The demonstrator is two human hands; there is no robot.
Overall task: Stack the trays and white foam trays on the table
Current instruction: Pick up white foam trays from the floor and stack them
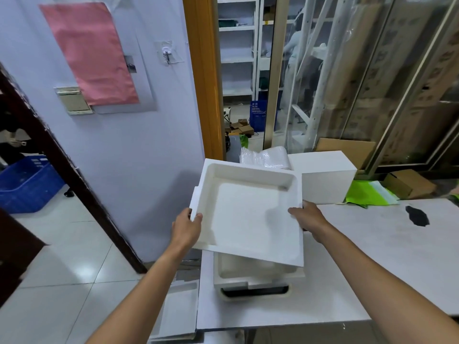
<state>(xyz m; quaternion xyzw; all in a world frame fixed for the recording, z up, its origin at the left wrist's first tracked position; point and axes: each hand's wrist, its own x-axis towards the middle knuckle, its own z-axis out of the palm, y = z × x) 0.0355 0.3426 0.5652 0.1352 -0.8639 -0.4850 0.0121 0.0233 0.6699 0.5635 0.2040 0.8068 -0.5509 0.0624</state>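
White foam tray (250, 214), hollow side up, hangs between my two hands over the near-left corner of the table (372, 256), and what matters is how it sits relative to the stack below. A second foam tray (248, 271) lies directly beneath it and a little toward me, resting on a tray with a dark slot (255, 292) in its near wall. The one I hold is skewed against them, its near edge slanting down to the right while theirs run square to me, so I judge it must twist and come back toward me before it nests. Both hands are equally near, one on each side. My left hand (186, 227) pinches the left rim, thumb on top; my right hand (308, 219) grips the right rim the same way. The fingers underneath are hidden, so they are probably curled under the edge. Both forearms reach out nearly straight, wrists level.
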